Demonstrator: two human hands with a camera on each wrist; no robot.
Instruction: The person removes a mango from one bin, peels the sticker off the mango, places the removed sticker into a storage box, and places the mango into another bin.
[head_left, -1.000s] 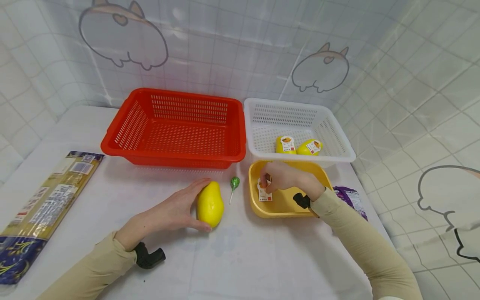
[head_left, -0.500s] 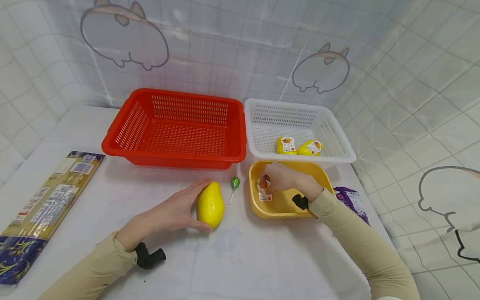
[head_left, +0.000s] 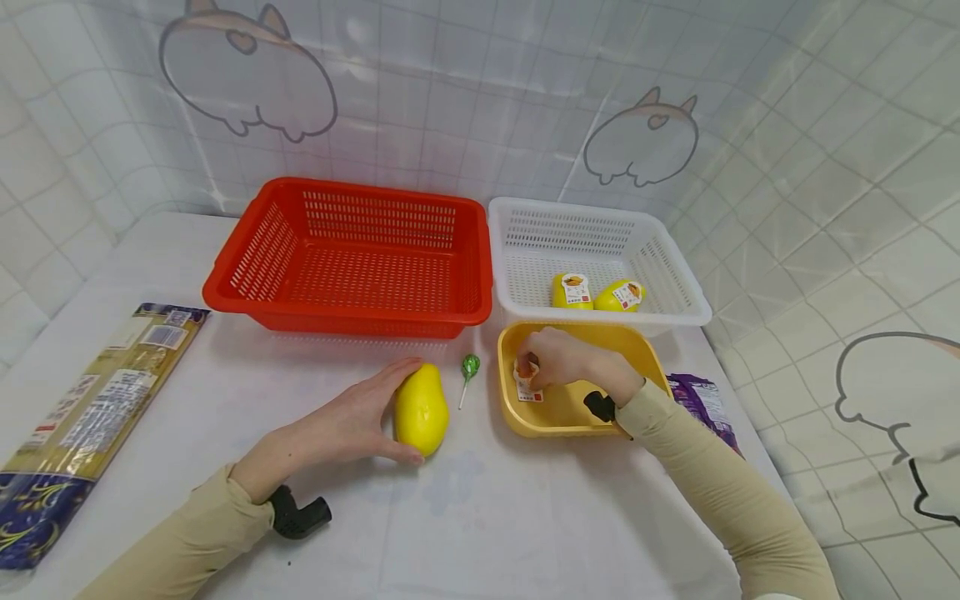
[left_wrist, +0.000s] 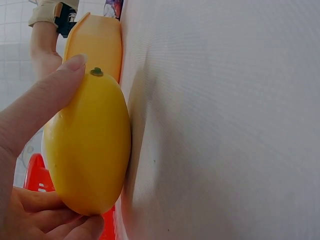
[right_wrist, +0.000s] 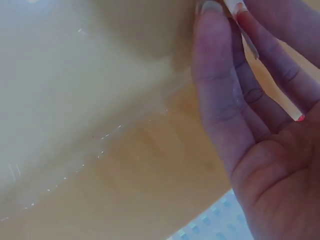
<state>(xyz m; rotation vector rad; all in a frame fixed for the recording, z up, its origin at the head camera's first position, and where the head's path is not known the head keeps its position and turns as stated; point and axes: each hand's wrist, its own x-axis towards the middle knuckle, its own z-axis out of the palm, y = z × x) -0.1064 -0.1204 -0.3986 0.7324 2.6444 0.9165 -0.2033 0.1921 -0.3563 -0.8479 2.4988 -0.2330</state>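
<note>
A yellow mango (head_left: pixel 421 408) lies on the white table, and my left hand (head_left: pixel 352 421) holds it from the left with thumb and fingers round it. The left wrist view shows the same mango (left_wrist: pixel 90 145) under my thumb (left_wrist: pixel 47 100). My right hand (head_left: pixel 558 357) is inside the yellow tray (head_left: pixel 570 408) and pinches a small white and orange sticker (head_left: pixel 527 385). In the right wrist view the fingers (right_wrist: pixel 220 100) press the sticker's edge (right_wrist: pixel 239 11) against the tray's inner wall (right_wrist: pixel 90 100).
A red basket (head_left: pixel 352 254) stands behind the mango. A white basket (head_left: pixel 600 250) at the back right holds two labelled mangoes (head_left: pixel 596 293). A green lollipop (head_left: pixel 468 368) lies between mango and tray. A long packet (head_left: pixel 82 417) lies at left, a purple wrapper (head_left: pixel 705 400) at right.
The right hand's fingers have shifted slightly on the sticker inside the tray. The left hand and the mango have not moved.
</note>
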